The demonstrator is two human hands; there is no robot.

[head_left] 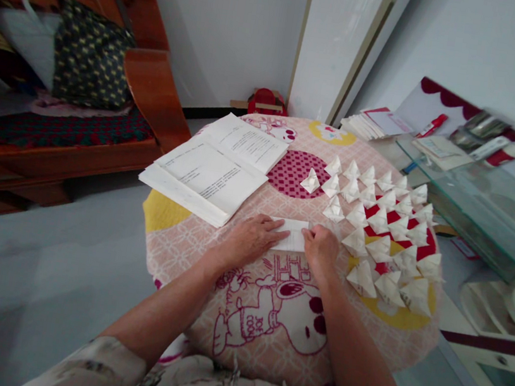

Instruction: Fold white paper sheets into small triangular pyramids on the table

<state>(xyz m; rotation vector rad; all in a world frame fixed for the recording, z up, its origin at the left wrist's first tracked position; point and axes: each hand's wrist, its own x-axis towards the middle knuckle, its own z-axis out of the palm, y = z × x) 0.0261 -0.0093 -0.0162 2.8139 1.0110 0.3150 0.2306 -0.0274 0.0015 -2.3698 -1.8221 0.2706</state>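
Observation:
A folded sheet of white paper [294,235] lies flat on the round table near its middle. My left hand [253,238] rests over the paper's left end, fingers stretched out and pressing it down. At the right end, my right hand [321,245] is closed, thumb and fingers pinching the edge. Several folded paper boats [385,220] stand in rows to the right of my right hand. One more paper boat [310,180] sits apart, beyond the folded sheet. An open book [215,168] with printed pages lies to the left, beyond my left hand.
A patterned cloth [182,253] covers the round table. Glass shelving [491,200] stands at the right, holding a red marker [433,126] and a stack of papers [377,123]. On the left, a wooden bench [157,86] carries a dark patterned bag [90,54].

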